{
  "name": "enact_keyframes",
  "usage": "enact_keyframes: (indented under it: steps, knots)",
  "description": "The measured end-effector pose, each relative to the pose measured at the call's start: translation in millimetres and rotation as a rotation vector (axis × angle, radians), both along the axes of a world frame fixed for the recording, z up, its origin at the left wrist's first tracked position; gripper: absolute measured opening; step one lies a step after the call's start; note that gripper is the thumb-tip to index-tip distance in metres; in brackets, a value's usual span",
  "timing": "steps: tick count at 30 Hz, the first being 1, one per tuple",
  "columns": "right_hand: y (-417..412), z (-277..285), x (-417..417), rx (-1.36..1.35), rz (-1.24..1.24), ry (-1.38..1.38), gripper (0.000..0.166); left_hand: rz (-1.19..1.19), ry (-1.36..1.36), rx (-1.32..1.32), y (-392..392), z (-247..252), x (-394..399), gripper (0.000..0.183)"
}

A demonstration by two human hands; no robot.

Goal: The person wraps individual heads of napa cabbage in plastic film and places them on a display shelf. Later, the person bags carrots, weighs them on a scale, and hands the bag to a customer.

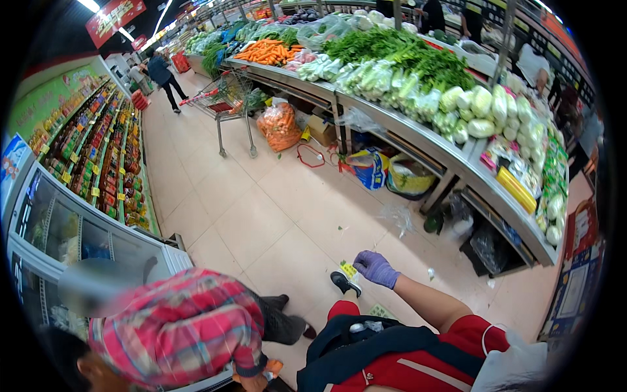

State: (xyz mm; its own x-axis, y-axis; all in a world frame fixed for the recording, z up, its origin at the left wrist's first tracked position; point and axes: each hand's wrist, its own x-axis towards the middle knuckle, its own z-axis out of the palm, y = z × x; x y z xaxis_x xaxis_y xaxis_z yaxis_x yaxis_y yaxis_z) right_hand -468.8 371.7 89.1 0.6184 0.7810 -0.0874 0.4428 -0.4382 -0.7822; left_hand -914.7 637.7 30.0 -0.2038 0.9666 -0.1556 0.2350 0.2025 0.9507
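Note:
My right hand (376,269), in a purple knitted glove, reaches out low over the floor with its fingers curled. Beside its fingertips shows a small yellow printed piece (349,269); whether the fingers hold it or it lies beyond them is not clear. Just below it is my black shoe (346,283). My left hand is out of view. Before me stands a long metal vegetable stand (406,132), with Chinese cabbages (481,128), bagged greens, leafy celery (401,54) and carrots (268,52). A yellow roll (516,190) lies at its near end.
At lower left a person in a plaid shirt (181,328) bends beside a glass-doored freezer (93,240). A shopping cart (228,98) and a bag of carrots (280,128) stand farther along the aisle. Plastic film (399,218) and scraps litter the tiles. Bags sit under the stand.

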Motion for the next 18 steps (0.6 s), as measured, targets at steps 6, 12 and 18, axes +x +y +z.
enact_keyframes:
  steps: [6,12,18]
  knots:
    - [-5.5,-148.7,178.3,-0.828,0.079,-0.068,0.042,-0.187,0.126,-0.415,77.4,-72.0,114.0,0.086]
    - [-110.5,-232.8,306.5,-1.269,0.29,-0.114,0.034,-0.57,0.347,-0.748,145.1,-113.6,205.1,0.074]
    - [38.7,-287.4,451.7,-1.32,0.143,0.186,0.031,-0.512,0.316,-0.869,242.1,-121.3,270.9,0.062]
